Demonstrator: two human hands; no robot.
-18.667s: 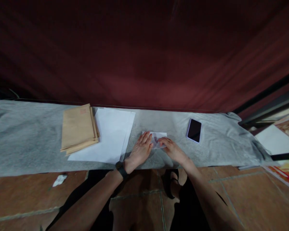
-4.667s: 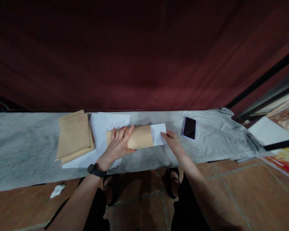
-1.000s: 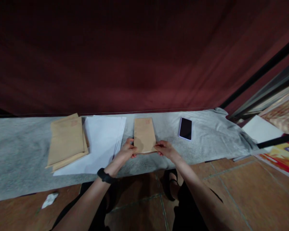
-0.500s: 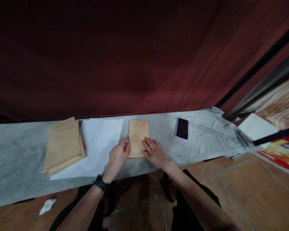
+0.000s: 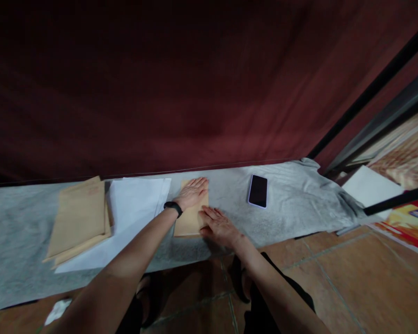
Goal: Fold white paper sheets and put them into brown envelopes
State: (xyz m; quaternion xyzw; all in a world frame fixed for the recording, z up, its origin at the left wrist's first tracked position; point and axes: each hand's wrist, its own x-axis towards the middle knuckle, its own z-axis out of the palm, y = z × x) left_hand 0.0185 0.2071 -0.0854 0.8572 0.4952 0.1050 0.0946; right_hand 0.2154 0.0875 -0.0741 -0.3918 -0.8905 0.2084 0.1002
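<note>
A brown paper envelope (image 5: pixel 188 225) lies flat on the grey cloth, its upper part covered by my left hand (image 5: pixel 193 192). That hand rests on it with the fingers stretched out. At the envelope's lower right edge is my right hand (image 5: pixel 220 226), also spread, with its fingertips touching the paper. To the left are white sheets (image 5: pixel 135 202), partly under a stack of brown envelopes (image 5: pixel 78 215).
On the right of the grey cloth (image 5: pixel 296 199) lies a phone (image 5: pixel 257 191). A dark red curtain (image 5: pixel 195 93) hangs behind. Black bars (image 5: pixel 365 97) cross the right side, near a white board (image 5: pixel 372 185) and a printed sheet (image 5: pixel 413 225). White tissue (image 5: pixel 57 311) is on the tiled floor.
My left hand has moved from the envelope's lower left edge up onto its top and has opened flat. My right hand stays at the right edge. The view has shifted slightly.
</note>
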